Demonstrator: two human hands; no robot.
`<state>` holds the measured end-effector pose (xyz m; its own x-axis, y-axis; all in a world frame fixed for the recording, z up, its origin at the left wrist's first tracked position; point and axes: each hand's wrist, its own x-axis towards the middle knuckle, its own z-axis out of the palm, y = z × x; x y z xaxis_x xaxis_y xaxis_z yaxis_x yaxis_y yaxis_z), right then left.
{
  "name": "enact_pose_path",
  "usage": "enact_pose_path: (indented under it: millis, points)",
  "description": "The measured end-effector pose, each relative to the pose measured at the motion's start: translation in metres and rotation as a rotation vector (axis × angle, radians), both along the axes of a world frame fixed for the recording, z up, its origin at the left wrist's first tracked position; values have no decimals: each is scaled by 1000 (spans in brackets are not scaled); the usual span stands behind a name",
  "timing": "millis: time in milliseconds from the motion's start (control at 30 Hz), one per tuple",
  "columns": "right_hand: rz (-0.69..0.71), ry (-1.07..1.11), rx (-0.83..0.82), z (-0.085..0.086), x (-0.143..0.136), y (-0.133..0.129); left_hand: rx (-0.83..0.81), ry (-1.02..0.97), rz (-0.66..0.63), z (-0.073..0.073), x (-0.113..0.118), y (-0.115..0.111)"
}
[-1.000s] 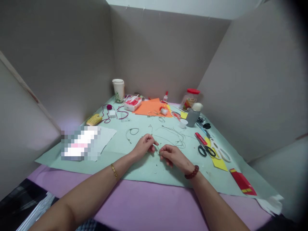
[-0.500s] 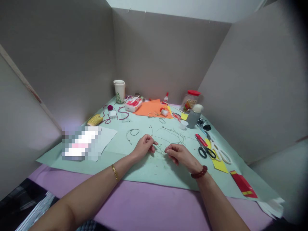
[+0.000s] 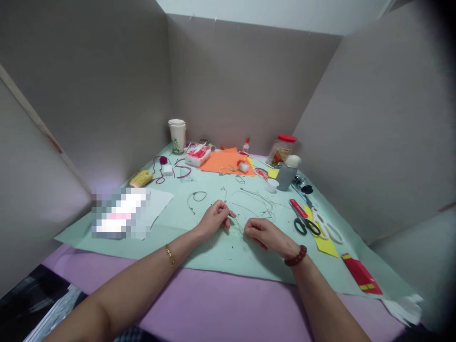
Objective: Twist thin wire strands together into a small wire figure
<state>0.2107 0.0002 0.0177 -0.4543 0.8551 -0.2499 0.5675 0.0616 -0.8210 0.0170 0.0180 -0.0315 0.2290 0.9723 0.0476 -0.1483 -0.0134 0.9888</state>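
Observation:
Thin greenish cord [image 3: 238, 225] stretches in the short gap between my two hands, above the pale green sheet [image 3: 160, 232]. My left hand [image 3: 214, 221] pinches one end of it between thumb and fingers. On the other side, my right hand [image 3: 265, 232] is closed around the cord's other part, its fingertips curled under. More loose thin cord [image 3: 265, 202] lies in tangled loops just beyond my hands. A separate looped cord [image 3: 199, 195] rests to the left of it. Knots or small beads on the held cord are too fine to make out.
At right lie black-handled scissors [image 3: 306, 227], white-handled scissors [image 3: 326, 225], a red cutter [image 3: 297, 207] and a red paper piece [image 3: 361, 273]. A grey bottle [image 3: 288, 173], small white cup [image 3: 272, 185], orange paper [image 3: 221, 161], tissue pack [image 3: 197, 155] and tall cup [image 3: 177, 135] stand farther back.
My right hand has turned slightly and its fingers have curled in more tightly. My left hand has barely shifted and still pinches the cord.

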Motion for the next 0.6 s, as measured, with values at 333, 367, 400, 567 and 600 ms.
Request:
enact_pose_path:
  millis: [333,367,400,567,600]
  points:
    - [-64,-72,56,2,3,-1,1,11,28,0,1,-1]
    - [-83,-80,70,3,3,-1,1,14,32,-1,1,-1]
    - [-92,-84,76,3,4,-2,0,17,39,-2,1,0]
    - [-103,-77,75,5,3,-1,4,23,56,-3,1,1]
    - [-124,-71,78,5,2,-1,0,27,46,-2,1,1]
